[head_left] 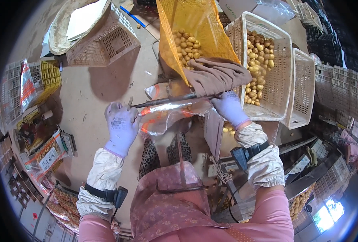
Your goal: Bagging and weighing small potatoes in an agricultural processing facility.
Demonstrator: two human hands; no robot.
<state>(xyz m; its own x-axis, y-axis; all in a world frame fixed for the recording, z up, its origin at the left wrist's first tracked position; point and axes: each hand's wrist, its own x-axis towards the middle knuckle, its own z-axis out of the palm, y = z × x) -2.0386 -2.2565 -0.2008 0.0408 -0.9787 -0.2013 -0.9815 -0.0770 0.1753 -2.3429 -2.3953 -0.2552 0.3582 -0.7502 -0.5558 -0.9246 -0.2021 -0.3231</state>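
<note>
Both my hands wear pale lavender gloves. My left hand (121, 126) is closed on the left edge of a clear plastic bag with orange print (161, 120), beside the end of a dark metal bar (167, 101). My right hand (229, 108) is closed at the bag's right end, its fingertips partly hidden. The bag hangs stretched between my hands, just below the bar. Brown cloth (219, 76) lies beyond the bar, against an orange mesh sack (211, 30). Small potatoes (189, 46) lie inside the sack.
A white slatted crate (279, 72) of potatoes stands right of the sack, with another crate (304, 90) beside it. At the far left, an upturned crate (106, 46) stands by a round basin (58, 44). Yellow crates (51, 76) are farther left. A person (351, 146) is at the right.
</note>
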